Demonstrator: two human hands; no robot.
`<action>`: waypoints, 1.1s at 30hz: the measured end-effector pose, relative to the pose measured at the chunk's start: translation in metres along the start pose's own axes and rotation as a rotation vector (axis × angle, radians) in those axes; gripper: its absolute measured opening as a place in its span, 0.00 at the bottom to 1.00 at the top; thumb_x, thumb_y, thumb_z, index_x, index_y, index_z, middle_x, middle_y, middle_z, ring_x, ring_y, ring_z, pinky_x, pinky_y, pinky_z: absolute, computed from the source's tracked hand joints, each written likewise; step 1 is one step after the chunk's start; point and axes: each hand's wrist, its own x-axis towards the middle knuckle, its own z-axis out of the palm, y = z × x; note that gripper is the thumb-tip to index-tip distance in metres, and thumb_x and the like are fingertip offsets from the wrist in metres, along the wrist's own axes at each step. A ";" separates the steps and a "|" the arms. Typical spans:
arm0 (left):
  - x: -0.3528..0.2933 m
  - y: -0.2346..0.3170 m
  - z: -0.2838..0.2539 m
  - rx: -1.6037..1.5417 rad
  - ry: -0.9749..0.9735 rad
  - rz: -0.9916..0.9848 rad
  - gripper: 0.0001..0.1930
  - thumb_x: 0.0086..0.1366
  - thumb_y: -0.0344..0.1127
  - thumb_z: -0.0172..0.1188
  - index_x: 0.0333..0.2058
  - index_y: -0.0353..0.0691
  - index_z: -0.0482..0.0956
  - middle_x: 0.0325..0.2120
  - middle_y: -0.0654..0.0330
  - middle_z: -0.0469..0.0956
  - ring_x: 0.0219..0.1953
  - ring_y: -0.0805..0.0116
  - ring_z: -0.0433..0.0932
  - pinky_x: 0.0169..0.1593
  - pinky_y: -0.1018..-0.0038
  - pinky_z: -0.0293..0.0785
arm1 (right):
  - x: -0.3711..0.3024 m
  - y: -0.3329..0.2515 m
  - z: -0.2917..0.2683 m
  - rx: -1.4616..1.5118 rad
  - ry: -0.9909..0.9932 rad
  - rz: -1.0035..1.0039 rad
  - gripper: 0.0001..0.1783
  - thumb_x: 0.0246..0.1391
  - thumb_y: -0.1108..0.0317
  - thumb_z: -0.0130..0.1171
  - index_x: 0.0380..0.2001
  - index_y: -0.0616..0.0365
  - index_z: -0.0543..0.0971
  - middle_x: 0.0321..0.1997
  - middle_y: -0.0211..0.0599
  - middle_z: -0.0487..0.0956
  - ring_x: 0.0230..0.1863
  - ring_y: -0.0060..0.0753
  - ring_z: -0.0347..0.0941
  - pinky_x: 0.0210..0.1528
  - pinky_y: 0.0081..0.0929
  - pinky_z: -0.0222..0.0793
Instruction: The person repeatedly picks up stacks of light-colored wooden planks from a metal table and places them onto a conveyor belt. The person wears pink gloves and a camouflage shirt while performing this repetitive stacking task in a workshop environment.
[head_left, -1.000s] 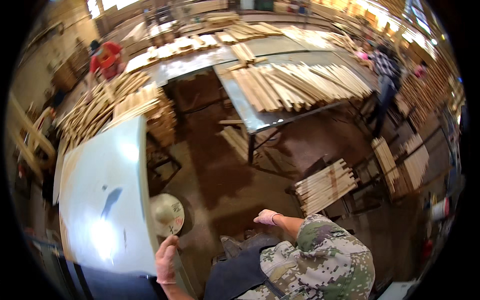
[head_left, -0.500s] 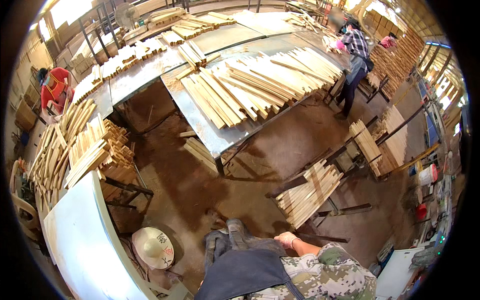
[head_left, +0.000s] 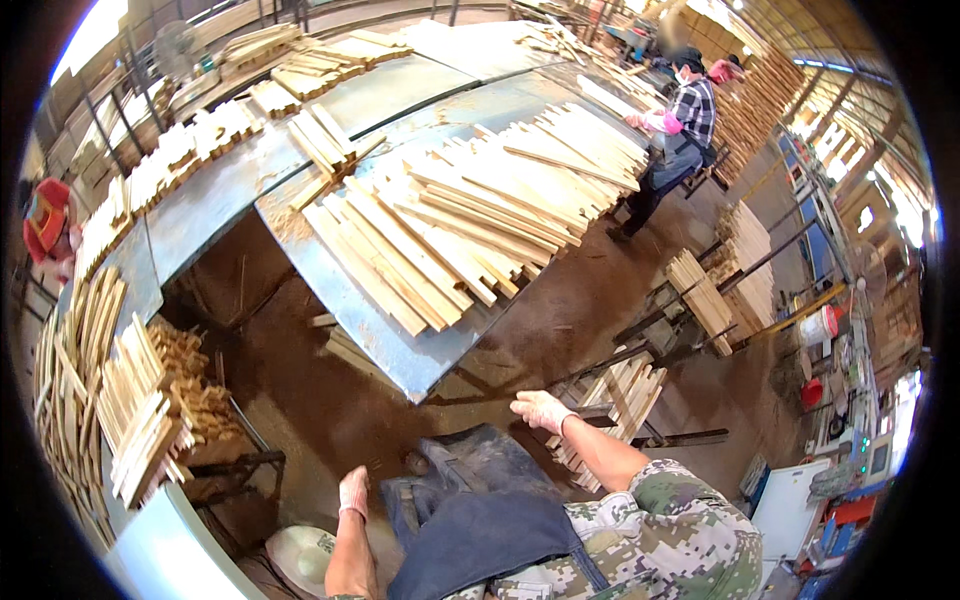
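My right hand (head_left: 543,410), in a pale glove, is stretched forward above the floor, between the metal table's near corner and a small stack of wood strips (head_left: 622,405). Its fingers are loosely bent and apart, with nothing seen in them. My left hand (head_left: 354,492), also gloved, hangs low to the left of my dark apron (head_left: 490,545). It looks loosely open and empty, though its fingers show only in part. Ahead, many pale wood strips (head_left: 450,235) lie side by side on the metal table (head_left: 408,368). Neither hand touches wood.
Left, curved wood pieces (head_left: 75,370) and stacked strips (head_left: 140,430) stand beside a pale metal surface (head_left: 175,550). A straw hat (head_left: 303,557) lies low at left. A person in a checked shirt (head_left: 692,112) works at the far table end; another in red (head_left: 45,222) stands far left.
My view has moved closer to the metal table and turned. My right hand has risen forward from beside my body. My left hand has come into view. The person in checks now faces the table.
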 end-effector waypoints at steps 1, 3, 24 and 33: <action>0.018 0.037 0.016 0.037 -0.043 0.229 0.13 0.66 0.42 0.60 0.22 0.48 0.75 0.20 0.68 0.72 0.21 0.73 0.67 0.26 0.71 0.60 | 0.013 -0.014 -0.013 -0.108 0.040 -0.149 0.36 0.65 0.52 0.65 0.68 0.66 0.74 0.67 0.55 0.79 0.62 0.51 0.79 0.62 0.39 0.75; 0.015 0.139 0.074 -0.234 -0.188 0.099 0.11 0.74 0.46 0.62 0.31 0.54 0.73 0.24 0.76 0.70 0.23 0.82 0.64 0.27 0.78 0.57 | 0.029 -0.055 -0.044 -0.174 0.105 -0.290 0.40 0.66 0.50 0.65 0.70 0.69 0.71 0.75 0.55 0.72 0.78 0.47 0.65 0.78 0.34 0.59; 0.105 0.453 0.564 -0.426 -0.152 -0.151 0.37 0.75 0.51 0.63 0.72 0.36 0.62 0.70 0.42 0.68 0.53 0.53 0.81 0.52 0.59 0.84 | 0.303 -0.305 -0.379 -0.824 0.532 -0.375 0.44 0.58 0.56 0.68 0.76 0.47 0.66 0.72 0.46 0.73 0.75 0.49 0.66 0.77 0.44 0.60; 0.112 0.479 0.586 -0.633 -0.186 -0.190 0.28 0.71 0.42 0.69 0.63 0.36 0.70 0.50 0.52 0.76 0.38 0.63 0.77 0.37 0.65 0.80 | 0.308 -0.327 -0.374 -0.731 0.142 -0.630 0.26 0.69 0.58 0.55 0.67 0.50 0.77 0.62 0.52 0.82 0.64 0.55 0.77 0.68 0.45 0.71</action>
